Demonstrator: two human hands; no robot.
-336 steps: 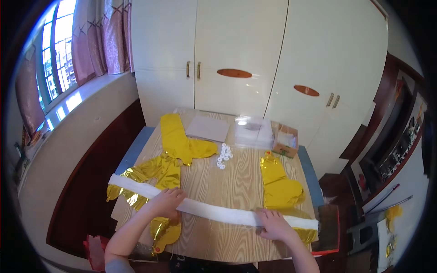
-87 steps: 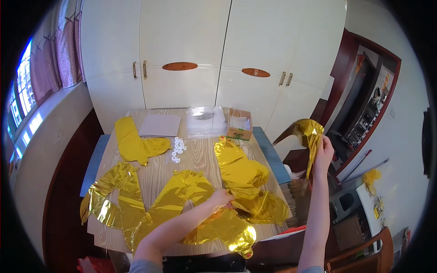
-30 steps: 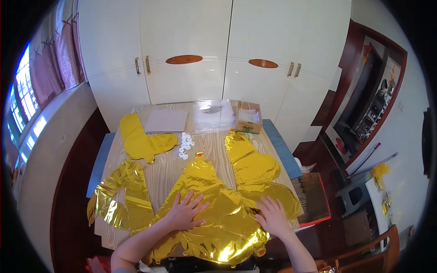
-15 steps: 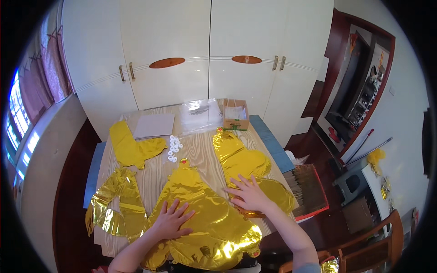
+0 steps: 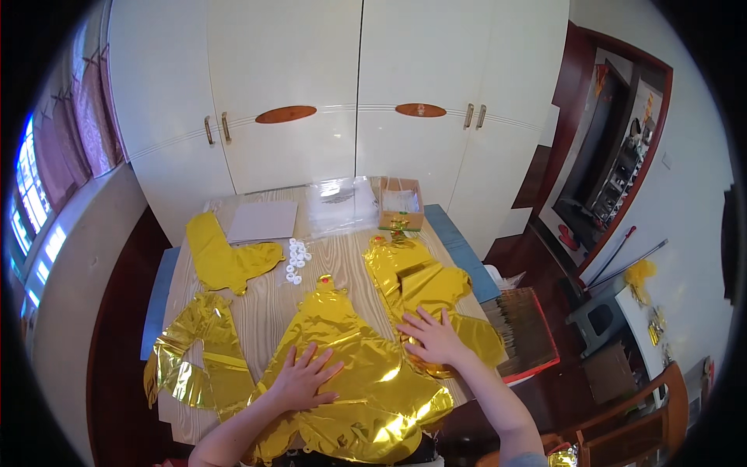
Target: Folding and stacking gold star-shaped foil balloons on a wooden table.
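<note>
A large, flat gold foil balloon (image 5: 350, 342) lies at the front of the table, with a small red spot on its top tab. My left hand (image 5: 303, 381) rests flat on it, fingers spread. Further right, my right hand (image 5: 433, 338) lies with spread fingers on a second gold foil balloon (image 5: 424, 284), which is creased. Left of the large one is a gold foil piece (image 5: 226, 342) with an opening in its middle and a fringed edge. Behind that sits another flat gold foil balloon (image 5: 222, 261) with a duller surface.
Several small white rings (image 5: 295, 261) lie mid-table. A grey flat sheet (image 5: 263, 221), clear plastic bags (image 5: 341, 206) and a small cardboard box (image 5: 401, 206) stand along the back, before white cabinets (image 5: 288, 47). A red-edged box (image 5: 529, 335) is beside the table's right side.
Both hands have slid slightly right, still flat on the foil. The large balloon has shifted a little right, and the right balloon has become more creased.
</note>
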